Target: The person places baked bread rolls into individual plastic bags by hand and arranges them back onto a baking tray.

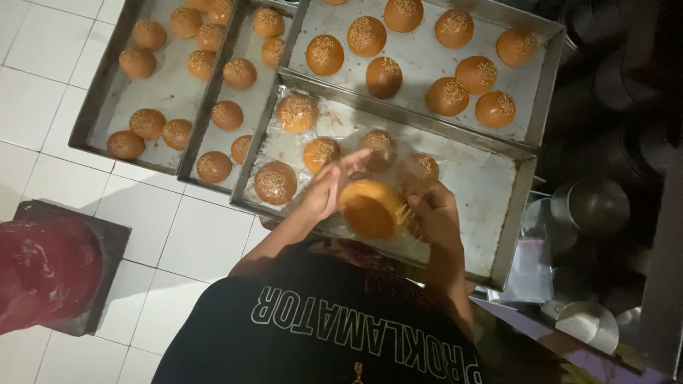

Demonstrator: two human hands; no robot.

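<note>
My left hand (pixel 324 190) and my right hand (pixel 432 213) hold a round golden-brown bun (pixel 370 208) between them, its smooth underside facing me. Thin clear plastic (pixel 398 171), apparently a bag, lies around the bun and my fingers. The left hand presses on the bun's left side with fingers stretched over it. The right hand grips its right side together with the plastic. Both hands hover over the nearest metal tray (pixel 478 186), which holds several sesame-topped buns (pixel 275 182) on its left half.
Three more metal trays (pixel 427 60) of sesame buns lie beyond on the white tiled floor (pixel 203 238). A dark red rounded object on a dark base (pixel 44 270) stands at the left. Metal cups and lids (pixel 590 208) crowd the dim right side.
</note>
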